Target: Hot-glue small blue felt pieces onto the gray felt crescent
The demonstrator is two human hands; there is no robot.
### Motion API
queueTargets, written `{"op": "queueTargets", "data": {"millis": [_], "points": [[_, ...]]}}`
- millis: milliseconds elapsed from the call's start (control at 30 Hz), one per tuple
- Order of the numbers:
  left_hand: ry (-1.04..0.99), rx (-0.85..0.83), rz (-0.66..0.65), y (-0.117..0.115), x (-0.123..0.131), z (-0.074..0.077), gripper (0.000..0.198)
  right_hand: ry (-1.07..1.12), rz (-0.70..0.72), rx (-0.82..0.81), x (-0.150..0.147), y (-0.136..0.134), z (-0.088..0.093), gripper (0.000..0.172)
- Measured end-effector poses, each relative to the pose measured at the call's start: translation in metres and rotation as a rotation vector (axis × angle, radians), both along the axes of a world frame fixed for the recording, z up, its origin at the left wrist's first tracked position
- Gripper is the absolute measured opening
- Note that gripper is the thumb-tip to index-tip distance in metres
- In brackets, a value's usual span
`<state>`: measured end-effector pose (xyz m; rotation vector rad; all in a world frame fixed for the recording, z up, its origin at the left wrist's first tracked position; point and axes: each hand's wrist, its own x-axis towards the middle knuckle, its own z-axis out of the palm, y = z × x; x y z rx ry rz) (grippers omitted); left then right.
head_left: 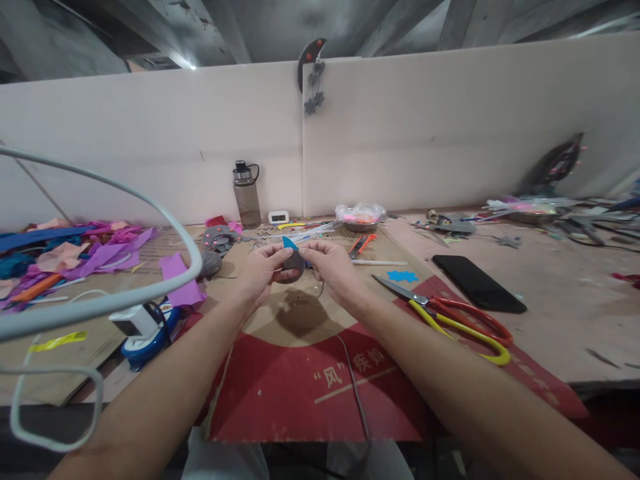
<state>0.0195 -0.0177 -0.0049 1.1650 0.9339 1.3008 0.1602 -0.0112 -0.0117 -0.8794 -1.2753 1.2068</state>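
Note:
Over the middle of the cardboard, my left hand (266, 265) and my right hand (330, 267) meet with their fingertips pinched close together. Between them is a small pointed blue piece (289, 243), its tip sticking up. Just below it hangs a dark rounded piece (294, 267), partly hidden by my fingers; I cannot tell whether the two are joined. A blue star-edged cutout (402, 276) lies right of my right hand. Closer to my right forearm rest large scissors (445, 317) with red and yellow handles.
A red-and-brown cardboard sheet (310, 393) covers the front. A phone (477, 283) lies at right, a bottle (247, 197) stands at the back. Coloured scraps (100, 257) pile up at left. A thick pale tube (150, 207) arcs across the left foreground, near a charger (137, 323).

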Motion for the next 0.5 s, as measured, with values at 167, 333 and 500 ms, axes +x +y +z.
{"op": "queueTargets", "data": {"millis": [167,333,500], "points": [[0.012,-0.041,-0.005,0.000,0.001,0.000,0.025,0.052,0.110,-0.046,0.007,0.003,-0.002,0.024],[-0.025,-0.082,0.001,0.001,0.003,0.000,0.019,0.079,0.177,-0.086,0.011,0.003,-0.001,0.027],[-0.038,-0.098,-0.023,0.000,0.003,0.001,0.018,0.092,0.196,-0.104,0.013,0.002,0.001,0.028]]}}
